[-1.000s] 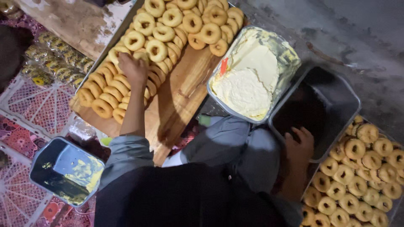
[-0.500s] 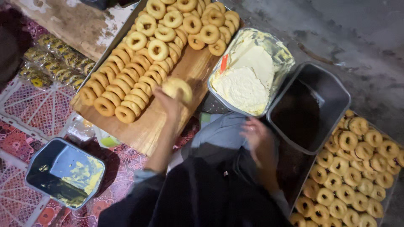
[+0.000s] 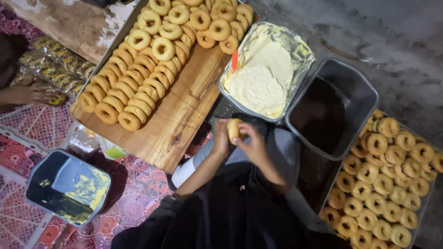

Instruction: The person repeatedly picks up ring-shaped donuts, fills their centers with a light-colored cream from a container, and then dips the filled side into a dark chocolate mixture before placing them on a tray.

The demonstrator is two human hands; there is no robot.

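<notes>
Head view looks straight down on a seated person whose left hand [image 3: 221, 138] and right hand [image 3: 251, 144] meet at picture centre, both curled shut around one ring-shaped doughnut [image 3: 233, 130] held on edge between the fingertips. At 11 o'clock from the hands lies a wooden board [image 3: 180, 117] stacked with rows of plain doughnuts [image 3: 138, 78]. At 1 o'clock, just beside the hands, sits a metal tray of pale cream [image 3: 265, 78] with a red spatula handle [image 3: 235, 60] at its edge. At 2 o'clock stands a grey tub [image 3: 355, 92] of dark filling. At 4 o'clock a tray of doughnuts [image 3: 385, 184]. At 8 o'clock an empty smeared tin [image 3: 69, 186]. Another person's hand [image 3: 34, 93] shows at 9 o'clock.
</notes>
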